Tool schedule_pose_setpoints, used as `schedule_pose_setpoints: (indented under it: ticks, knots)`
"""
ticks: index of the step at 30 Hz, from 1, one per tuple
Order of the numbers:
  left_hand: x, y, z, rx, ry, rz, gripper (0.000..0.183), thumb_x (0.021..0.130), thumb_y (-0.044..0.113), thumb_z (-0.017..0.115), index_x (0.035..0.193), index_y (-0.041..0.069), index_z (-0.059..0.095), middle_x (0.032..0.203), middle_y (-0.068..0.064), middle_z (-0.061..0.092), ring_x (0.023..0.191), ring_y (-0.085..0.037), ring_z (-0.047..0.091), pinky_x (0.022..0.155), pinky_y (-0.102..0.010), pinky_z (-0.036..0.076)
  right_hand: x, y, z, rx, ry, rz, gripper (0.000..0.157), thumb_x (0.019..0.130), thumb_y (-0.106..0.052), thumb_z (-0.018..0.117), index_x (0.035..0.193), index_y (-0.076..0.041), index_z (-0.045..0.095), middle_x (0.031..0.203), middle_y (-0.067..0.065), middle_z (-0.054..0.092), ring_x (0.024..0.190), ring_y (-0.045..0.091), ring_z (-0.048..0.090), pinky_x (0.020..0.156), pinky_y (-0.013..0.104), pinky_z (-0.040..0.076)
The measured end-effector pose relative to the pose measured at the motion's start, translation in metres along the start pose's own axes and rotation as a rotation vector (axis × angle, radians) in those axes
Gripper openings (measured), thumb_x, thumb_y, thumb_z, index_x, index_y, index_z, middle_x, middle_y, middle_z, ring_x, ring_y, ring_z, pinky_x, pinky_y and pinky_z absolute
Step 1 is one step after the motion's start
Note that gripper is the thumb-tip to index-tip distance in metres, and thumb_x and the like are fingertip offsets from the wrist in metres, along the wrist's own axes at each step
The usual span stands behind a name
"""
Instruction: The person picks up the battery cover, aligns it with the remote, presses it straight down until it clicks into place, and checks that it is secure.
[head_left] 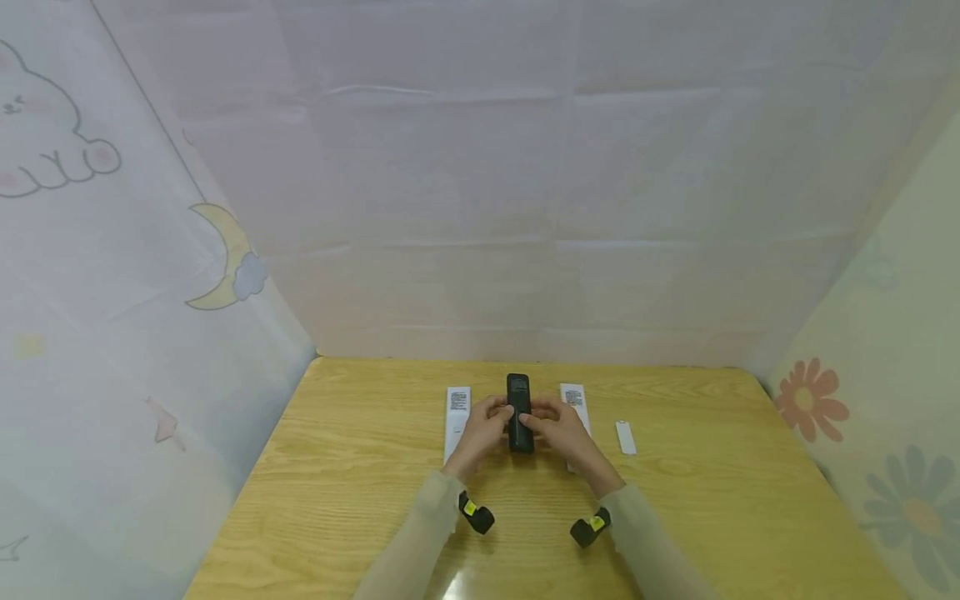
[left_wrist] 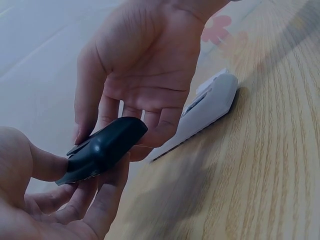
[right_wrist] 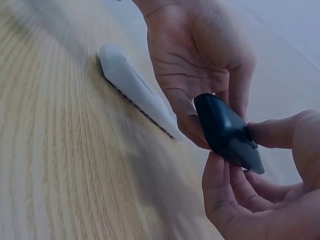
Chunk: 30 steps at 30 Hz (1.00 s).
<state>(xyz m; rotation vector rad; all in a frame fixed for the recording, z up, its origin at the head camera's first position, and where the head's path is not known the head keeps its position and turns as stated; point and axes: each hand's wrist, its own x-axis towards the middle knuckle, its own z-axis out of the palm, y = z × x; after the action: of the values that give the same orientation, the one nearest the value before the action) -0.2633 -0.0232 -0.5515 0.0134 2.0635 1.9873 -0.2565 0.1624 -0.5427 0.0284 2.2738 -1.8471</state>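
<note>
A black remote control [head_left: 519,417] is held between both hands above the table, its back with a printed label turned up. My left hand [head_left: 483,432] grips its left side, thumb on the upper face and fingers beneath. From the other side my right hand [head_left: 564,433] pinches it, thumb on top. In the left wrist view, the black remote [left_wrist: 107,150] shows its rounded end. One white remote [head_left: 457,417] lies beside the left hand, and another white remote [head_left: 573,396] is partly covered by the right hand. That second white remote [left_wrist: 212,107] has a dark opening in its back.
A small white cover [head_left: 626,437] lies on the wooden table [head_left: 697,500], right of the right-hand white remote. A pale hanging sheet [head_left: 480,275] stands behind the table, with printed sheets at both sides. Each wrist wears a black camera [head_left: 477,514].
</note>
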Motion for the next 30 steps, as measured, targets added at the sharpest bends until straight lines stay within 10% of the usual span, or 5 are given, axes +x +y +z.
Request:
schedule_pose_setpoints:
  ticks: [30]
  knots:
    - [-0.0004,-0.0007,0.0018,-0.024,0.013,-0.019,0.045,0.111,0.031,0.059,0.15,0.008,0.058,0.138,-0.016,0.066,0.116,-0.026,0.068,0.093,-0.045,0.062,0.0004,0.002,-0.0011,0.153,-0.051,0.057,0.048,0.104,-0.022,0.071,0.14,0.005,0.056,0.122,0.021,0.069,0.1,0.026,0.073,0.083,0.038,0.064]
